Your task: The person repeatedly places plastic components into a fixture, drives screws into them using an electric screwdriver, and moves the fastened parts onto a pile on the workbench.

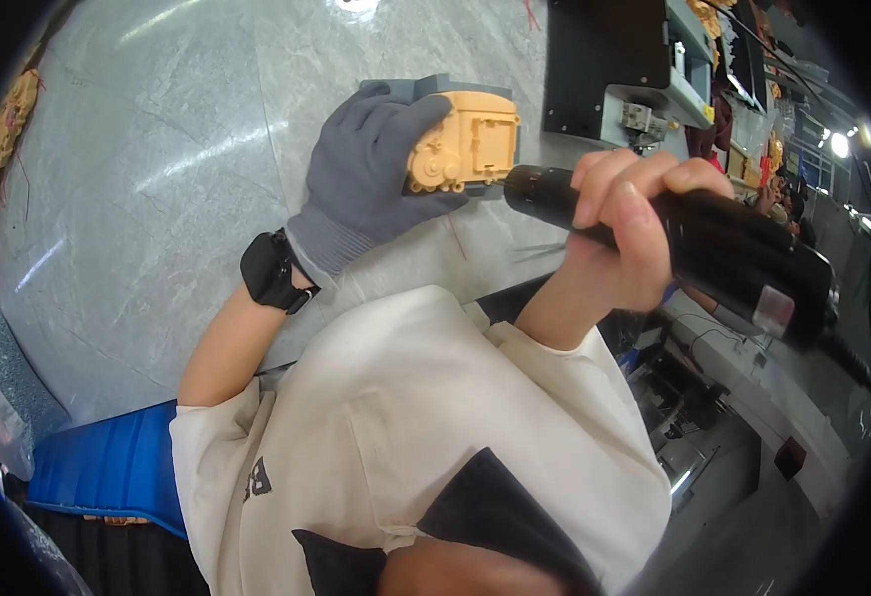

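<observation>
My left hand (374, 159), in a grey glove, is closed round the left side of an orange-yellow plastic housing (480, 139) with round gear-like shapes moulded on it. Beneath the housing sits a grey block (434, 85), partly hidden by the glove. My bare right hand (634, 219) grips a black electric screwdriver (738, 248), held tilted with its cord trailing off to the lower right. The screwdriver's nose points at the housing's lower right corner. Whether the bit touches the plastic I cannot make out.
A black panel (599, 65) and grey equipment stand right of the work. Orange parts (6, 164) line the table's left edge. Thin red wires lie on the grey marbled tabletop (177, 199). A blue bin (108, 462) is at the lower left. Other people's work areas show at far right.
</observation>
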`<control>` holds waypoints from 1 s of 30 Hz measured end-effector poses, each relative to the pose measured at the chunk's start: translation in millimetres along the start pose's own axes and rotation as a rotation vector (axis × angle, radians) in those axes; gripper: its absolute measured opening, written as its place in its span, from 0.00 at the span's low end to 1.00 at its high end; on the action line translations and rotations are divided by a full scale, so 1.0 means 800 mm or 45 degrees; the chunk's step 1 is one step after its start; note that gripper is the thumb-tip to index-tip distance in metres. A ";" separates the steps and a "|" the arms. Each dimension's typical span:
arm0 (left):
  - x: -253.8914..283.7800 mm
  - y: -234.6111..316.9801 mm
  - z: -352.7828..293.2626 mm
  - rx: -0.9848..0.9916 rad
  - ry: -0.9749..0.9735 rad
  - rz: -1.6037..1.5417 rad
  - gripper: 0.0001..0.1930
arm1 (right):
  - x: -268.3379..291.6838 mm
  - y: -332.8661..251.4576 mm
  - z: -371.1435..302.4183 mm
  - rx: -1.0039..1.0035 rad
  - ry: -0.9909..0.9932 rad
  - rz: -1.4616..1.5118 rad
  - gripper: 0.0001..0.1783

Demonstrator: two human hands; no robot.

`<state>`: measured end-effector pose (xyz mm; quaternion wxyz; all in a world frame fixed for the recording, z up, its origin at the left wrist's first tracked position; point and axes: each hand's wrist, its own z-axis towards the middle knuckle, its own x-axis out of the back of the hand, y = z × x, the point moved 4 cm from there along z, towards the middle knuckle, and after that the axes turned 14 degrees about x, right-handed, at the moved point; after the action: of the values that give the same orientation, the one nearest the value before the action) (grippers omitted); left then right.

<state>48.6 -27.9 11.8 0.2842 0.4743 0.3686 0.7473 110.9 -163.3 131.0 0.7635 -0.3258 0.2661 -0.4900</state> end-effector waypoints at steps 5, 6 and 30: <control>0.010 0.005 -0.002 -0.076 -0.077 -0.089 0.36 | 0.137 -0.032 0.022 0.152 0.520 -0.119 0.18; 0.009 0.001 -0.006 -0.002 -0.141 -0.062 0.38 | 0.166 -0.032 0.031 0.173 0.555 -0.282 0.16; 0.006 0.002 -0.008 0.116 -0.130 -0.069 0.41 | -0.008 -0.050 0.010 0.213 -0.372 0.354 0.28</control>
<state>41.0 -27.3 13.8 0.3010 0.5140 0.3999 0.6966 91.2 -168.0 166.6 0.8785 -0.2890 0.1535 -0.3481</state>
